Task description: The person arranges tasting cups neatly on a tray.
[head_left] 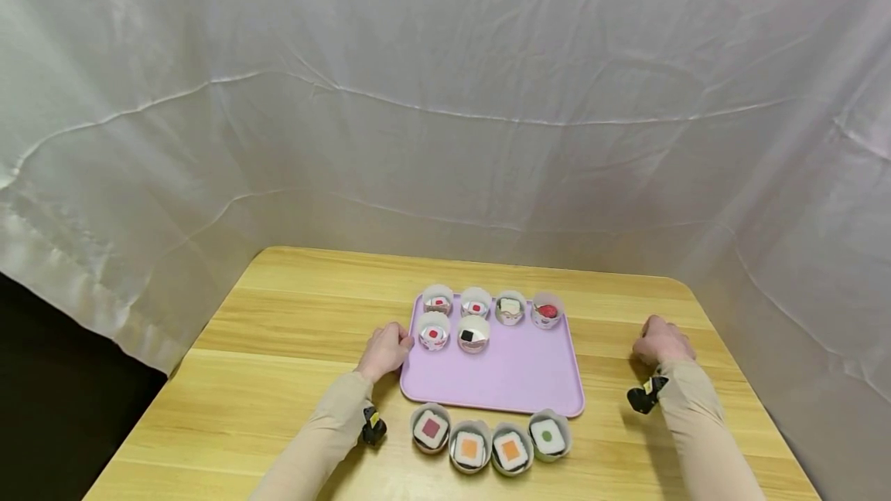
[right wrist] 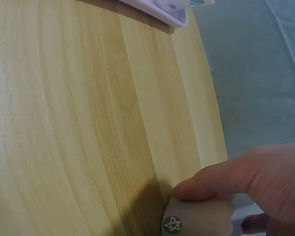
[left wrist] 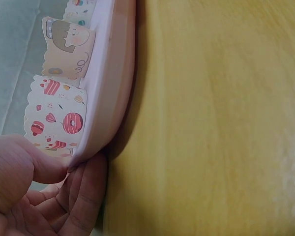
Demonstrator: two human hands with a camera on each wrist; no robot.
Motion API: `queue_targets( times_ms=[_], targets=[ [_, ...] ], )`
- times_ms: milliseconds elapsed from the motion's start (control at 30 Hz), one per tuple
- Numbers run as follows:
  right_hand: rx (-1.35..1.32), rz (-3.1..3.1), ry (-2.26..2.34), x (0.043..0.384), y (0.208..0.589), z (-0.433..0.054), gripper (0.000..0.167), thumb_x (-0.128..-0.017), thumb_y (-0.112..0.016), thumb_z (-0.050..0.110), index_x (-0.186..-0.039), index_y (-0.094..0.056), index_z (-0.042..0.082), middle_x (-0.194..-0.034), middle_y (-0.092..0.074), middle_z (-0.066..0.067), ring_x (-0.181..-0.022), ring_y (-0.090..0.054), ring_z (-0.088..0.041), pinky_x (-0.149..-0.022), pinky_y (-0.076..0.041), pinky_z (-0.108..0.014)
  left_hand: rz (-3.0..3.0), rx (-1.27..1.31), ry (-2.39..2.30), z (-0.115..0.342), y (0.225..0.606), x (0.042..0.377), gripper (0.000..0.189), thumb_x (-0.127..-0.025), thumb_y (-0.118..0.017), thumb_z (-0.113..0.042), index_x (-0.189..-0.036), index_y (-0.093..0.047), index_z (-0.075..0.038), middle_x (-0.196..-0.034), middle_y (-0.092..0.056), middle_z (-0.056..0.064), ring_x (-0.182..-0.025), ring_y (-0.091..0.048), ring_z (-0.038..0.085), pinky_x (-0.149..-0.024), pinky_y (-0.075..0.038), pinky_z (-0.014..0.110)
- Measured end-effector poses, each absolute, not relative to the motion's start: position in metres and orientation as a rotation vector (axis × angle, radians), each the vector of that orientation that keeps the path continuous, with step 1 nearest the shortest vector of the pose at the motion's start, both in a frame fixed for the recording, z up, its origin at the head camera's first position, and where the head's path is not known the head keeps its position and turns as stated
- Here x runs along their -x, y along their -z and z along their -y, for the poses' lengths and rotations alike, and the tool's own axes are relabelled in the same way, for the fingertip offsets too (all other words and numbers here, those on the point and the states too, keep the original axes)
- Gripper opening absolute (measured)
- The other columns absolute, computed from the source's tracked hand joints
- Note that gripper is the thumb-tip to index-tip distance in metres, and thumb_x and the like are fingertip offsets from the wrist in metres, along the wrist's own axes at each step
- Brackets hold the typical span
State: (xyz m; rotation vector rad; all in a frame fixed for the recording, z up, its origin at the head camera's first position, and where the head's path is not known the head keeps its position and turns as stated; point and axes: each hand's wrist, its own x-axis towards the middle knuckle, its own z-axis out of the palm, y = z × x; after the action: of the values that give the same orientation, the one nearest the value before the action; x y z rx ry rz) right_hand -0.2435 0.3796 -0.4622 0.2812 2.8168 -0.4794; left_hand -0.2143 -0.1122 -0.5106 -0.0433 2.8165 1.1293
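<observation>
Pinching tray [head_left: 518, 373] edge: left hand [head_left: 384, 352] | gripping cup [right wrist: 201, 216]: right hand [head_left: 664, 342], well apart

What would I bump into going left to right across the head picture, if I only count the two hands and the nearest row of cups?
Left hand → purple-square cup → first orange-square cup → second orange-square cup → green-dot cup → right hand.

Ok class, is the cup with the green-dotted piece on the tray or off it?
Off: the cup stands on the wooden table, on the near side of the tray.
</observation>
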Motion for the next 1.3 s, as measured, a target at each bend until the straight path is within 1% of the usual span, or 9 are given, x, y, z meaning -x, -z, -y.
queue_targets(
  times_ms=[300,800,1067,1300],
  targets=[
    [-0.274,-2.835,0.505,0.2418,0.4633,-0.3814,0.036,-0.076,-0.067,0.016,-0.102,-0.052,-0.004,-0.092,-0.058,-0.024,-0.081,-0.055,-0.036,-0.062,-0.045,-0.039,-2.806,0.047,-1.147,0.1123,0.5120,0.2153,0.015,-0.099,-0.059,-0.015,-0.094,-0.064,-0.002,-0.081,-0.065,0.010,-0.071,-0.059,0.018,-0.060,-0.046,0.026],
    [-0.248,-2.894,0.507,0.2411,0.4643,-0.3819,0.041,-0.075,-0.065,0.016,-0.106,-0.051,-0.007,-0.097,-0.060,-0.027,-0.084,-0.056,-0.036,-0.064,-0.045,-0.038,-2.801,0.048,-1.162,0.1126,0.5133,0.2154,0.016,-0.099,-0.059,-0.015,-0.093,-0.064,-0.002,-0.080,-0.065,0.010,-0.070,-0.059,0.018,-0.059,-0.046,0.026],
    [-0.223,-2.934,0.534,0.2417,0.4622,-0.3814,0.041,-0.073,-0.064,0.016,-0.106,-0.052,-0.005,-0.102,-0.060,-0.029,-0.087,-0.057,-0.037,-0.068,-0.047,-0.040,-2.808,0.049,-1.148,0.1121,0.5137,0.2152,0.016,-0.100,-0.059,-0.016,-0.094,-0.064,-0.002,-0.081,-0.065,0.010,-0.071,-0.060,0.018,-0.061,-0.047,0.026],
    [-0.214,-2.957,0.550,0.2426,0.4564,-0.3735,0.043,-0.075,-0.061,0.014,-0.111,-0.050,-0.005,-0.110,-0.060,-0.033,-0.095,-0.059,-0.044,-0.075,-0.050,-0.049,-2.817,0.045,-1.142,0.1125,0.5143,0.2152,0.016,-0.099,-0.059,-0.016,-0.094,-0.064,-0.002,-0.083,-0.066,0.010,-0.073,-0.059,0.019,-0.063,-0.047,0.028]
  ],
)
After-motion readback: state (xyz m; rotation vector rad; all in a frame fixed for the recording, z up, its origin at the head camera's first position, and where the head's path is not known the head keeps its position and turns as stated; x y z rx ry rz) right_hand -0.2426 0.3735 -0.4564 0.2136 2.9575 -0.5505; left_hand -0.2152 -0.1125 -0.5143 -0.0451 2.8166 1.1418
